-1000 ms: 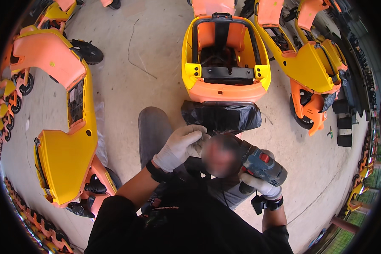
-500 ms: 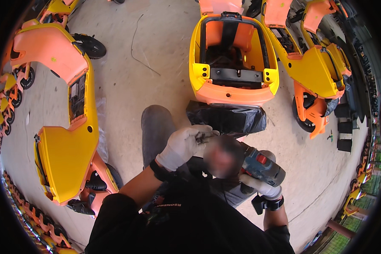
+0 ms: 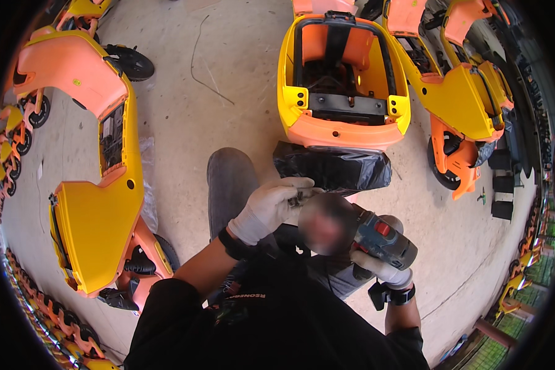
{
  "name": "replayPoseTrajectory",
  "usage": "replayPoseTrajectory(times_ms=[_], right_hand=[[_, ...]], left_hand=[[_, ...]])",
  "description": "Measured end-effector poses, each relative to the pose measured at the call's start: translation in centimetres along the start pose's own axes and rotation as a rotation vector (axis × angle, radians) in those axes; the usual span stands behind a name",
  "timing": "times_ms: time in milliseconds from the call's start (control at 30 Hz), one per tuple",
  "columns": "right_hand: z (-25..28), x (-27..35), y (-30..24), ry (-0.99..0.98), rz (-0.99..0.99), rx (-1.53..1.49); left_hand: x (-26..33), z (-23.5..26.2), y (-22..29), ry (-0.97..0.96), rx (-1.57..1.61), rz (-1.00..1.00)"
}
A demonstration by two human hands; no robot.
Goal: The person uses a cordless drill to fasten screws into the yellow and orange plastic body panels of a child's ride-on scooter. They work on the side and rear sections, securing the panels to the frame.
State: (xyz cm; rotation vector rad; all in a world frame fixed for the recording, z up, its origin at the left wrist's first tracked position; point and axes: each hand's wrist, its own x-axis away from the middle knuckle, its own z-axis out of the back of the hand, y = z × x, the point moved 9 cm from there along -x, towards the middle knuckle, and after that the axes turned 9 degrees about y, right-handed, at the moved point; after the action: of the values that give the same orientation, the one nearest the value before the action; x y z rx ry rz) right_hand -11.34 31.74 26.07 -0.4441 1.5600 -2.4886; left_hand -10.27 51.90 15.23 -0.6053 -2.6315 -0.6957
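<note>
My right hand [image 3: 383,271], in a pale glove, is wrapped round the handle of a blue-grey cordless drill [image 3: 385,240] with a red switch on top. The drill's front end is lost in a blurred patch. To the left of it, my gloved left hand [image 3: 268,213] is closed on small dark metal pieces [image 3: 298,198], too small to name for certain. Just beyond both hands stands a yellow and orange scooter body [image 3: 345,131] with its seat opening uncovered. Black plastic wrap [image 3: 333,168] covers its lower end.
A similar yellow scooter [image 3: 98,237] stands close on my left, and another scooter [image 3: 456,102] on the far right. Black blocks [image 3: 502,185] lie beside the right one. A thin wire [image 3: 194,68] lies on the concrete floor [image 3: 240,123]. My bent knee [image 3: 231,185] is beside my left hand.
The fingers of my left hand have shifted slightly around the small pieces. The drill stays in my right hand, almost unmoved. The scooter ahead sits slightly higher in the picture.
</note>
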Motion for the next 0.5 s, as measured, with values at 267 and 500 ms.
replayPoseTrajectory(times_ms=[267, 500], right_hand=[[0.08, 0.1, 0.12, 0.024, 0.051, -0.002], [-0.13, 0.24, -0.17, -0.011, 0.142, 0.04]], left_hand=[[0.23, -0.13, -0.12, -0.053, 0.037, 0.026], [-0.04, 0.58, -0.4, -0.022, 0.117, 0.004]])
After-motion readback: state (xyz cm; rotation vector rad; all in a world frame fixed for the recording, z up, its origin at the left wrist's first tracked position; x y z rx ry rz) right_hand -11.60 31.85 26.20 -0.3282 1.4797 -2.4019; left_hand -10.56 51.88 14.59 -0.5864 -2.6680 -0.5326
